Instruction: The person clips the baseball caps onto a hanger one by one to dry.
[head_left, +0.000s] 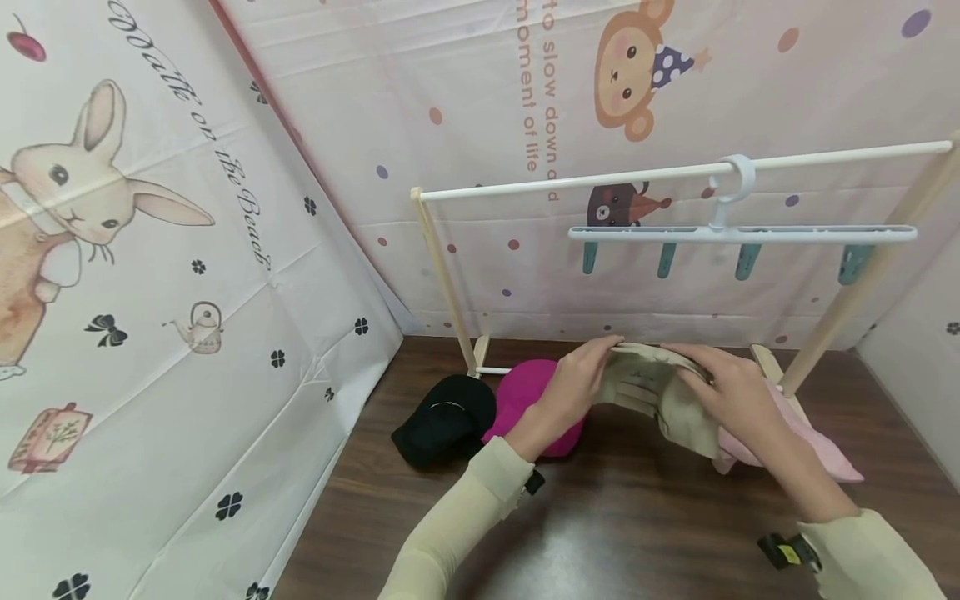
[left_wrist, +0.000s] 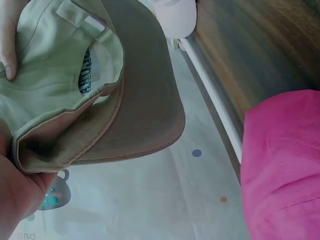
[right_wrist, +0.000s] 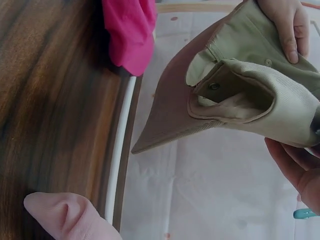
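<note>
A beige baseball cap [head_left: 633, 387] is held up above the dark wooden surface, between my two hands. My left hand [head_left: 564, 385] grips one side of it and my right hand [head_left: 731, 387] the other. In the left wrist view, the brim of the cap [left_wrist: 150, 95] points away from the hands, and dark lettering shows through the opening at the back strap. The right wrist view shows a snap fastener inside the folded cap [right_wrist: 285, 100], with right-hand fingers [right_wrist: 282, 160] against its lower side.
A black cap [head_left: 442, 417] and a magenta cap [head_left: 528, 392] lie to the left; a pale pink cap [head_left: 813, 442] lies at the right. From the rack's white rod [head_left: 525, 185] hangs a white hanger [head_left: 645, 235] with several teal clips [head_left: 665, 260]. Printed cloth covers the walls.
</note>
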